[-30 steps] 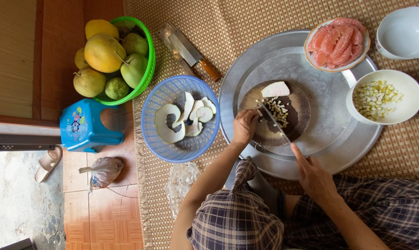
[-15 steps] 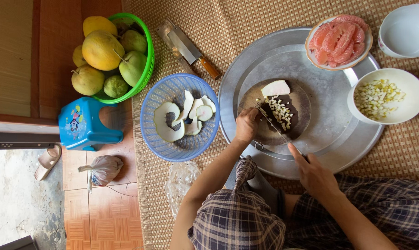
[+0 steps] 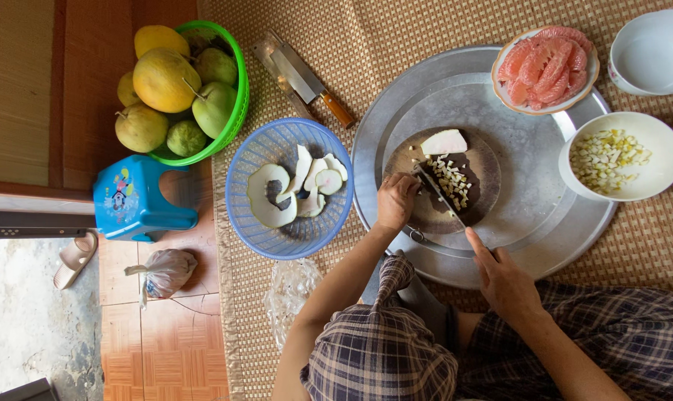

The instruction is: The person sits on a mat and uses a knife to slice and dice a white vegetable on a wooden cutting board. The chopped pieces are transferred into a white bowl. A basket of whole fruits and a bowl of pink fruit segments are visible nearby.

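On a large round metal tray lies a dark round cutting board. It carries a pale wedge of fruit rind and a small pile of diced white bits. My left hand rests at the board's left edge, its fingers closed against the knife's tip. My right hand grips the handle of a knife, whose blade slants across the board beside the diced bits.
A white bowl of diced bits, a plate of pink pomelo segments and an empty white bowl stand at the right. A blue basket of rind slices, a cleaver, a green basket of fruit and a blue stool are at the left.
The knife blade has shifted a little over the board between chops and the diced pile has spread slightly. Both hands stay in nearly the same places.
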A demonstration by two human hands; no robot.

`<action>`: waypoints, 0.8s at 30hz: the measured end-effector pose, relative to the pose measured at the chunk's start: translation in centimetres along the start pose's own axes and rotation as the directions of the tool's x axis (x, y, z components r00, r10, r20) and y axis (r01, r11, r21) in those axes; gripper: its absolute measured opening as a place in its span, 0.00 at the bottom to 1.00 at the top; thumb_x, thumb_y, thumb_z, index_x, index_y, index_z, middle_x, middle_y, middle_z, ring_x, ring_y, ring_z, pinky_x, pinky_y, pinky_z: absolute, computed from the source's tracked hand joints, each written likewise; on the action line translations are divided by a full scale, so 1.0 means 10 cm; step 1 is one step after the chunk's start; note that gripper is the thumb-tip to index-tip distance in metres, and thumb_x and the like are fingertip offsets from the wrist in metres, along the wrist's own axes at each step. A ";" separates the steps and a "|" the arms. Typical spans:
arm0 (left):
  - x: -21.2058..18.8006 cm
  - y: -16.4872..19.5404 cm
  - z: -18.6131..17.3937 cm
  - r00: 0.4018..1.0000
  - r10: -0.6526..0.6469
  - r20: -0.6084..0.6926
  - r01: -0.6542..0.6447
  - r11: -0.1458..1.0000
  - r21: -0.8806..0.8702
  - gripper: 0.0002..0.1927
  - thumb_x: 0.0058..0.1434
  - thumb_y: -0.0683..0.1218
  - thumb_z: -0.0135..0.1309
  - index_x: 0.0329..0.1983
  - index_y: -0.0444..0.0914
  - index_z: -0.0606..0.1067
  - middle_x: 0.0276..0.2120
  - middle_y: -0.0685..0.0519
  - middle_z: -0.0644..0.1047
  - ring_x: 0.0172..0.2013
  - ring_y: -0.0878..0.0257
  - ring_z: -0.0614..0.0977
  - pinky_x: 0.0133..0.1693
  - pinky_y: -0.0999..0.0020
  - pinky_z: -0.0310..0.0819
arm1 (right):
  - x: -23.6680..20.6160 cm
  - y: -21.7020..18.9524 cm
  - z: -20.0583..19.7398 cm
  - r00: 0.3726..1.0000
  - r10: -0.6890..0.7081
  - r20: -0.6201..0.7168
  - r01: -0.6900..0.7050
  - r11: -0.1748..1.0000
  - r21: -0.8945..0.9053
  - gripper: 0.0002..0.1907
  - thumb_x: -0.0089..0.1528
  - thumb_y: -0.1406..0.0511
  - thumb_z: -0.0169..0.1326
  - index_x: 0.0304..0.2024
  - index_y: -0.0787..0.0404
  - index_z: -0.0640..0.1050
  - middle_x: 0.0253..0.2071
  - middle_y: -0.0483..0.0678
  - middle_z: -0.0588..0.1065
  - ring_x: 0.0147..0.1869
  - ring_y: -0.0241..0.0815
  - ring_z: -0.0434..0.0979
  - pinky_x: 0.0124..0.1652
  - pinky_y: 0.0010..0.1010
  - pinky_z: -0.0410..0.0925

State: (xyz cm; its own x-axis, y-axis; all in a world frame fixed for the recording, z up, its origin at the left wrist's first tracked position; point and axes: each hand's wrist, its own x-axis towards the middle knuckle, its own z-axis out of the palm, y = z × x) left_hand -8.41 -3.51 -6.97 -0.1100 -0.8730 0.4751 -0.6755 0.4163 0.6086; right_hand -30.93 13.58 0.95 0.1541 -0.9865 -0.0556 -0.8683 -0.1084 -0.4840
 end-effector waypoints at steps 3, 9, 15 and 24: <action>-0.04 -0.06 0.04 0.999 0.034 0.014 -0.035 0.998 0.046 0.04 0.58 0.40 0.62 0.36 0.36 0.79 0.38 0.48 0.81 0.40 0.49 0.82 0.47 0.58 0.77 | -0.13 -0.01 -0.06 0.999 -0.022 -0.048 0.023 1.000 0.007 0.35 0.67 0.61 0.48 0.75 0.38 0.55 0.34 0.53 0.70 0.28 0.54 0.74 0.27 0.46 0.71; -0.05 -0.12 0.09 0.995 0.024 0.102 -0.040 0.987 0.158 0.02 0.62 0.40 0.58 0.35 0.35 0.79 0.39 0.46 0.80 0.40 0.49 0.82 0.47 0.59 0.77 | -0.19 0.01 -0.09 0.988 0.040 0.147 -0.035 0.999 -0.035 0.37 0.68 0.62 0.47 0.76 0.36 0.51 0.33 0.50 0.70 0.26 0.49 0.74 0.26 0.42 0.73; -0.07 -0.09 0.06 0.996 0.051 0.073 -0.061 0.987 0.150 0.08 0.56 0.35 0.52 0.38 0.34 0.79 0.41 0.46 0.80 0.43 0.48 0.81 0.47 0.59 0.77 | 0.00 -0.03 0.11 0.997 -0.007 0.083 0.004 0.999 0.038 0.36 0.68 0.63 0.46 0.76 0.38 0.51 0.34 0.53 0.71 0.29 0.51 0.75 0.31 0.44 0.73; 0.00 0.05 -0.03 0.999 0.001 0.034 -0.005 0.993 0.114 0.05 0.56 0.39 0.60 0.36 0.36 0.79 0.38 0.46 0.79 0.42 0.47 0.79 0.49 0.57 0.74 | 0.06 -0.07 0.17 0.996 0.048 0.074 -0.065 0.964 0.256 0.33 0.69 0.61 0.45 0.76 0.41 0.56 0.38 0.57 0.74 0.36 0.55 0.78 0.40 0.45 0.73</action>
State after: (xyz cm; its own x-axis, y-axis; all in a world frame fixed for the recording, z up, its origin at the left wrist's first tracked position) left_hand -8.51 -3.22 -6.50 -0.1356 -0.8807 0.4538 -0.7538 0.3890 0.5296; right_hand -29.39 13.29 -0.25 0.1470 -0.9787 -0.1434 -0.7269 -0.0086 -0.6867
